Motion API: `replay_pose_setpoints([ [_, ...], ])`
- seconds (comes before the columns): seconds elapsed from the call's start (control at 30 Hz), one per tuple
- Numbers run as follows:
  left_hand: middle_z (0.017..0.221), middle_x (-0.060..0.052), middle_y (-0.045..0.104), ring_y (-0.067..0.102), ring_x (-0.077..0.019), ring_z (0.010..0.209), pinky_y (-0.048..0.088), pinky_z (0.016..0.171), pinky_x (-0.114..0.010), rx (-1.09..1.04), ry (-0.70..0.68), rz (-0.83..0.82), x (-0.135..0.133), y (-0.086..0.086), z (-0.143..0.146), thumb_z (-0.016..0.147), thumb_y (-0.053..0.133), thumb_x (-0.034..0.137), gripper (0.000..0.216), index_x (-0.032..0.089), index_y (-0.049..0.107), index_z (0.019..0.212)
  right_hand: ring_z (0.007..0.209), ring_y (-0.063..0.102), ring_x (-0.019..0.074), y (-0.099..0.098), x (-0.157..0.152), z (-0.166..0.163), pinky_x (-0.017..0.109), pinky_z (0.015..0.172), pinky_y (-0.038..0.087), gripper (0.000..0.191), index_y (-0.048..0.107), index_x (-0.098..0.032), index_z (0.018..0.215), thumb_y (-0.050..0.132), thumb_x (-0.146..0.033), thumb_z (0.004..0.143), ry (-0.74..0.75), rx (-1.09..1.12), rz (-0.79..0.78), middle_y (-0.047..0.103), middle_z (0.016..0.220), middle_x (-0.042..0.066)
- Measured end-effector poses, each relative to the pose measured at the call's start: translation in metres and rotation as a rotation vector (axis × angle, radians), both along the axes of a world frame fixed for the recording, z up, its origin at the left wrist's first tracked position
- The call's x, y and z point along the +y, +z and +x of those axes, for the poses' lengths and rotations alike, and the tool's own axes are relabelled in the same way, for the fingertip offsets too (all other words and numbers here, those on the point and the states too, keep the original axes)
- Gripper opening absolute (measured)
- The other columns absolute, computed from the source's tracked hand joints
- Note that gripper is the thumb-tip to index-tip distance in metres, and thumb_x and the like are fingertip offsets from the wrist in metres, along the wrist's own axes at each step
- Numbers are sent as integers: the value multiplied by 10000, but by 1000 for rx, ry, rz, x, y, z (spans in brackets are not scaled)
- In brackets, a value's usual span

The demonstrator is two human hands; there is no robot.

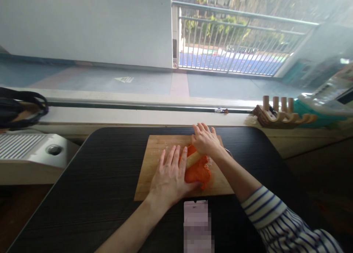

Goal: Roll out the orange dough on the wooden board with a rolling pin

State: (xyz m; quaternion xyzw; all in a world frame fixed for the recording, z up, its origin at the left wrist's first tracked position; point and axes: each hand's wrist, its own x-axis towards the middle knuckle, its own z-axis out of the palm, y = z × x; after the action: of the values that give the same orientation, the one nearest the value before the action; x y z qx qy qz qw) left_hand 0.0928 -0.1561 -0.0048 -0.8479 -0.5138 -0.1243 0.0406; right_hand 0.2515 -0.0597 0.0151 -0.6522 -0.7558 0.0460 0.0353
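Note:
A wooden cutting board [154, 153] lies on a dark table [104, 179]. On the board sits an orange lump of dough [199, 172] with a pale rolling pin [193, 158] across it. My left hand [171, 174] lies flat on the dough's left side, fingers stretched out and slightly spread. My right hand [204, 139] rests palm down on the far end of the pin, fingers extended forward. The pin's middle shows between the two hands; its ends are hidden under them.
A phone [197, 223] lies at the table's near edge below the board. A white appliance [30, 153] stands left of the table. A wooden rack [278, 113] and teal container [317, 117] sit on the window sill at right. A black bag [19, 109] rests at far left.

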Motion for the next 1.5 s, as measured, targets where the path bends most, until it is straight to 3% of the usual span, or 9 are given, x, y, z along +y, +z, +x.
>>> replay_pose_setpoints([
  [0.2,1436,-204,413,359,-341,1335,216,1118,-529,-7,13,-26,0,1,0,700,399,817,1056,55,330,1427,1387,236,277,1,10,-9,596,1074,201,511,366,-136,1397,294,-295,916,-15,19,9,348,1485,149],
  [0.4,1452,-184,395,358,-330,1339,243,1115,-520,-20,-6,-76,-3,5,2,729,424,775,1008,52,330,1425,1378,272,263,-3,-37,8,549,1088,203,506,391,-190,1401,217,-373,962,-94,-7,68,381,1475,111],
  [0.57,1432,-201,417,376,-332,1330,253,1112,-512,-22,-9,-94,-4,9,4,751,456,725,949,44,367,1406,1374,283,238,-8,-68,15,486,1122,151,536,365,-159,1425,171,-387,981,-112,-14,186,394,1469,104],
  [0.73,1471,-208,348,286,-334,1379,159,1137,-536,-5,-13,-74,1,4,2,717,417,784,1032,39,323,1424,1394,236,233,-6,-43,12,521,1112,154,582,260,-167,1466,137,-457,977,-108,36,157,340,1499,101],
  [0.9,1495,-188,312,217,-321,1408,57,1153,-538,22,-12,-55,6,0,0,697,360,831,1086,49,273,1446,1402,209,263,-1,-1,-2,581,1090,168,598,271,-160,1453,167,-494,968,-81,93,42,315,1507,125],
  [1.03,1486,-185,336,228,-328,1401,60,1151,-547,25,-3,-38,6,0,-1,686,363,840,1101,44,279,1442,1391,233,265,3,15,-13,593,1089,153,562,315,-156,1424,182,-469,976,-47,121,67,358,1481,141],
  [1.13,1483,-186,340,240,-325,1397,83,1152,-542,19,-20,-34,4,0,-1,690,374,832,1093,39,287,1438,1382,254,258,3,8,-12,575,1089,164,552,348,-164,1406,187,-475,979,-50,119,85,394,1461,134],
  [1.37,1476,-188,348,281,-329,1380,154,1140,-540,-3,-32,-60,1,2,2,753,408,750,983,37,325,1424,1364,300,241,-8,-49,12,501,1113,150,554,394,-167,1400,154,-444,984,-107,34,190,438,1438,109],
  [1.5,1484,-186,334,242,-332,1396,113,1140,-561,5,-26,-55,2,2,2,740,410,757,997,49,304,1434,1364,298,235,-8,-44,12,511,1111,154,546,366,-170,1417,165,-433,982,-118,21,176,423,1450,104],
])
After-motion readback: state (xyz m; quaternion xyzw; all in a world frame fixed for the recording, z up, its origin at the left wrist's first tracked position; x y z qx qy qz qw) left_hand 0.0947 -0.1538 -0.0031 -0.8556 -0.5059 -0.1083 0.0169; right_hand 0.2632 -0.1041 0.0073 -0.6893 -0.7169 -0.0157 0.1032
